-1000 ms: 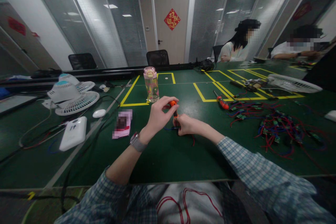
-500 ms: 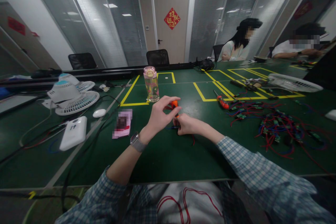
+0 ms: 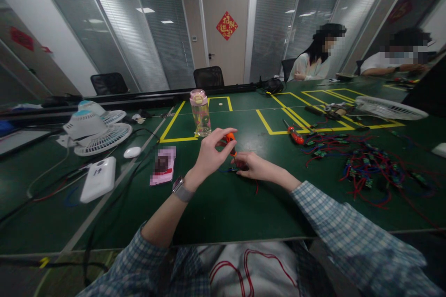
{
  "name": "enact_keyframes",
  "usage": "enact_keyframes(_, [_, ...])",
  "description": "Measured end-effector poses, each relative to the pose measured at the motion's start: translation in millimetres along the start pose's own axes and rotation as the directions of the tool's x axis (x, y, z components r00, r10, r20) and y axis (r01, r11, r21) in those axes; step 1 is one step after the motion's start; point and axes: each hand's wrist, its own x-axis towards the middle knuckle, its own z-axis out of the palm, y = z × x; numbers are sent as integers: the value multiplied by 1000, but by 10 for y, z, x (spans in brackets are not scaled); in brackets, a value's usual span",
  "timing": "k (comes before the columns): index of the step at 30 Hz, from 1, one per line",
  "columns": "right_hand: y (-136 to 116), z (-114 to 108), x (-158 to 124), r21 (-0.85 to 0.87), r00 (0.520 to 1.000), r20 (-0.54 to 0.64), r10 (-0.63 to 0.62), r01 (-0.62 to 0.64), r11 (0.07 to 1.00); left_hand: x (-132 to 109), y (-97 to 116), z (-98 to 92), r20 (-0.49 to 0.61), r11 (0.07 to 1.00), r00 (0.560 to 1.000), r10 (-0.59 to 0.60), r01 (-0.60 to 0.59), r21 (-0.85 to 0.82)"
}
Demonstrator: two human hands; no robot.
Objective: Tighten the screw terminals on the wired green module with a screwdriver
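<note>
My left hand [image 3: 209, 155] pinches the orange handle of a small screwdriver [image 3: 230, 138], held upright over the green table [image 3: 223, 204]. Its tip goes down to a small dark part with red and blue wires [image 3: 232, 169]. My right hand [image 3: 252, 166] lies low on the table and presses that part between thumb and fingers. A grey watch sits on my left wrist.
A pink-lidded bottle [image 3: 200, 113] stands behind my hands. Left lie white fans [image 3: 94, 130], a mouse [image 3: 132, 151] and a white box [image 3: 98, 178]. Right are a red screwdriver [image 3: 294, 133], a tangle of wired boards [image 3: 365, 167] and a fan grille [image 3: 388, 109]. Two people sit far right.
My left fingers shifted their grip on the orange handle, turning it. My right hand flattened a little over the small part. The view drifted slightly.
</note>
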Motion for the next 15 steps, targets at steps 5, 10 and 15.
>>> enact_keyframes(5, [83,57,-103,38,992,-110,54,-50,998,2,9,-13,22,1000,1000,-12,12,-2])
enact_keyframes(10, [138,161,-163,197,969,-202,144,-104,975,6,16,-25,22,1000,1000,-23,23,-16])
enact_keyframes(15, [132,225,-192,238,952,-265,156,-92,967,4,24,-35,33,999,999,-1,2,-35])
